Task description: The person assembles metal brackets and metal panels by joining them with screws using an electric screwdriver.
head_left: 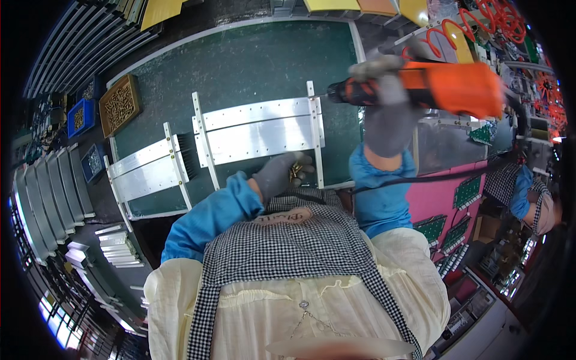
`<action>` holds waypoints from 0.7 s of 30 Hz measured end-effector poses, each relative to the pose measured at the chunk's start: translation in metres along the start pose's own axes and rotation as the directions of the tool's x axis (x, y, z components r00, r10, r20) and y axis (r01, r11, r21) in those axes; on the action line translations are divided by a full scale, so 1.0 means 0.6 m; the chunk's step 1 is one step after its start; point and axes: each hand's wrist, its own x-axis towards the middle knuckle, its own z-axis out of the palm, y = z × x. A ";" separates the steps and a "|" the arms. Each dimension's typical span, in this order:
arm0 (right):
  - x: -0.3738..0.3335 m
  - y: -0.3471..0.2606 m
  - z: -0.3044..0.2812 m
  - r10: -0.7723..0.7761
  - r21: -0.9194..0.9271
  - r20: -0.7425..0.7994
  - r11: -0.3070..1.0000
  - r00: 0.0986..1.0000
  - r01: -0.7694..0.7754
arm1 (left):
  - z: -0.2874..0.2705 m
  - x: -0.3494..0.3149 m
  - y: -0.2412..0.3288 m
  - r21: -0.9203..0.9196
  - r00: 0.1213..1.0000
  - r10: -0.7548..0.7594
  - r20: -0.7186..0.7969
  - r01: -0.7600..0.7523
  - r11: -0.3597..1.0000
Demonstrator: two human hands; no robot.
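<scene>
My right hand point(387, 99), in a grey glove, grips an orange and black power screwdriver point(447, 87), slightly blurred. Its tip points left at the upper end of a perforated metal strip point(315, 132); whether it touches a screw there I cannot tell. That strip and another strip point(206, 135) lie across a silver finned metal panel point(258, 129) on the green bench. Below the panel's near edge, my gloved left hand point(285, 174) is curled around several brass-coloured screws point(295, 172).
A second panel with strips point(147, 165) lies to the left. Beyond it stand a tray of screws point(119, 107) and blue bins point(81, 117). Green circuit boards point(467, 192) sit on a pink surface at right, near another person point(522, 192). A red coiled hose point(480, 27) hangs at upper right.
</scene>
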 end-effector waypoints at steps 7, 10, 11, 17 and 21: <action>-0.029 -0.035 -0.035 -0.045 0.437 0.080 0.899 0.996 0.005 | -0.027 -0.001 0.019 -0.517 0.863 0.302 0.406 -0.056 0.854; -0.049 -0.016 -0.038 -0.014 0.433 0.134 0.900 0.991 -0.045 | -0.023 -0.006 0.024 -0.562 0.876 0.302 0.375 -0.044 0.826; -0.054 -0.016 -0.030 -0.022 0.443 0.126 0.896 0.992 -0.037 | -0.021 -0.009 0.025 -0.565 0.900 0.291 0.324 -0.063 0.823; -0.067 -0.007 -0.033 0.006 0.488 0.065 0.872 0.998 -0.037 | -0.048 0.020 0.010 -0.603 0.891 0.314 0.328 -0.058 0.795; -0.075 -0.008 -0.039 0.045 0.428 0.082 0.901 0.996 -0.076 | -0.044 0.014 0.013 -0.579 0.905 0.331 0.265 -0.125 0.806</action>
